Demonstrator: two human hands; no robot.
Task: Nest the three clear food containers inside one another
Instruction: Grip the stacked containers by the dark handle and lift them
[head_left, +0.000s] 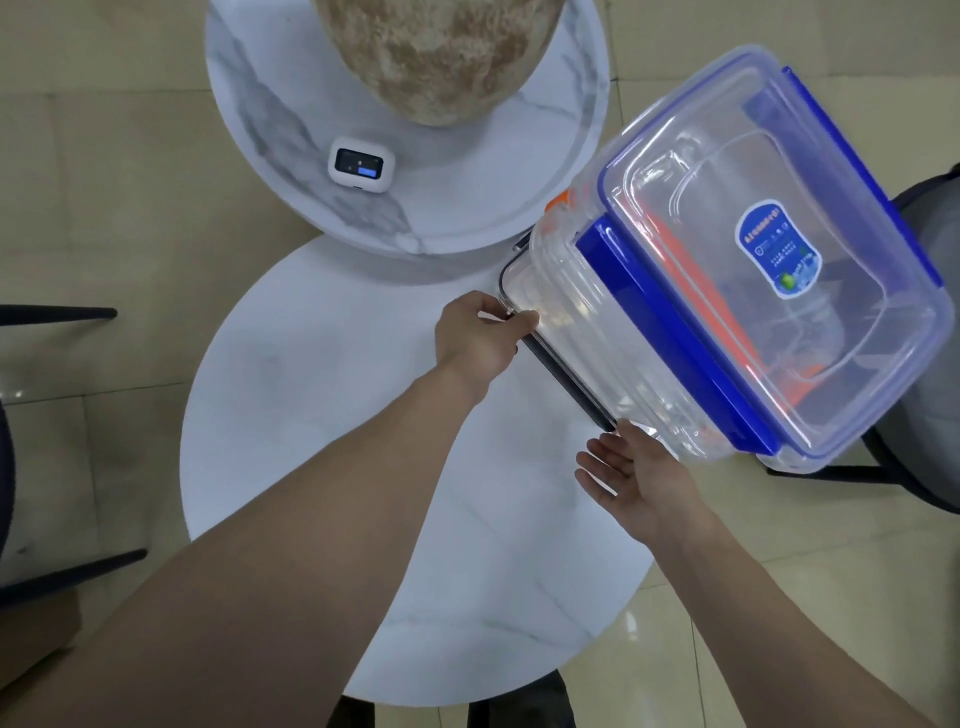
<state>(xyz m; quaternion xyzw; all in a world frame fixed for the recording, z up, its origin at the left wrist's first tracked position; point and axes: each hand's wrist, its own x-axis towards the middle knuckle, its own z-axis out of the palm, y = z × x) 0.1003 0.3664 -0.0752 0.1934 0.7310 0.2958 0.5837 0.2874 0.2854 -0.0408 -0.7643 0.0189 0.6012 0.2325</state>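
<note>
Looking down from the head camera, two bare arms reach out over a round white table (322, 467). The left hand (480, 338) is closed on the dark-rimmed edge of a big clear box (587, 332), with its fingers curled over the corner. The right hand (631, 473) is wide open, palm up, and its fingertips touch the lower corner of the same box. It grips nothing.

The big clear box sits at the right edge of the table and sticks out past it. A clear box with blue clips (769, 291) sits in it, tilted up toward the camera, with a blue sticker (779, 249) on it. Some orange parts (727, 332) show through the clear walls, but it is hard to tell if they belong to a third box.

Behind the white table is a second round table with grey marble streaks (291, 135). On it rest a small white gadget with a dark screen (362, 164) and a big brown pot (436, 57). The floor (104, 208) is beige tile.
</note>
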